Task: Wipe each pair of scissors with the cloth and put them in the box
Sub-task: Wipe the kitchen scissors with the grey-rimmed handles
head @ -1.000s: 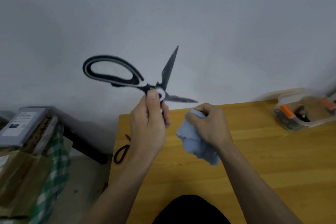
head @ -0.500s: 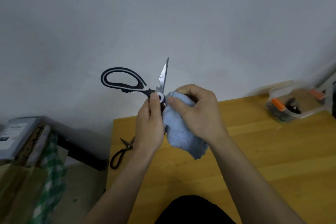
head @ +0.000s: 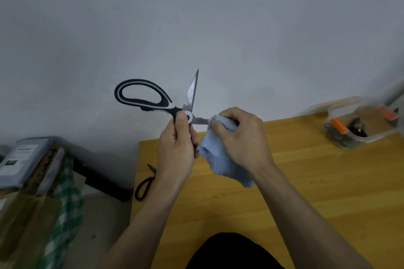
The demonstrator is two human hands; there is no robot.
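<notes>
Wiping: right hand (head: 238, 137) works the blue cloth (head: 220, 159) along one blade of the big scissors (head: 153, 102)
Left hand (head: 177, 148): fingers curled round the lower handle, thumb pressed on the white pivot disc — firm grip, scissors held up in front of the wall
Right hand grip: fingers and thumb pinch the cloth folded over the blade that points to 3 o'clock; only a short stretch of that blade shows between pivot and cloth
Big scissors: black and white handles, blades spread wide; free blade points to about 12 o'clock, visible handle loop sticks out to 10 o'clock
Cloth: rest of it hangs loose below the right hand, toward 5 o'clock
Small black scissors (head: 145, 183): flat on the wooden table (head: 306, 192) at its left edge, 7 o'clock from the left hand, partly hidden by the forearm
Box (head: 358, 131): clear plastic with orange clips, far right of the table at 3 o'clock — well apart from both hands; dark items inside, too blurred to identify
Off table, 8 o'clock: grey case (head: 24, 159) on a stack with green checked fabric (head: 63, 203)
</notes>
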